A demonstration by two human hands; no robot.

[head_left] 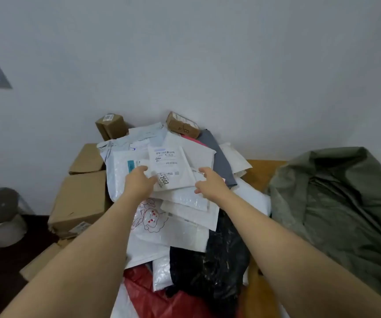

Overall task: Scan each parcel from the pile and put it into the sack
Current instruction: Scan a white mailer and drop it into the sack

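Grey wall (pixel 185 53) — two hands, one sack (pixel 336 203)

Head view looks forward-down, near the parcel pile (pixel 166 180).

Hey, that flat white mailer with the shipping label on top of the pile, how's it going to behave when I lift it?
The flat white mailer with the shipping label looks thin, so it is probably light and may flex. Its smooth surface could slide off the white bubble mailers beneath. With the left hand and right hand at opposite edges, sagging seems unlikely.
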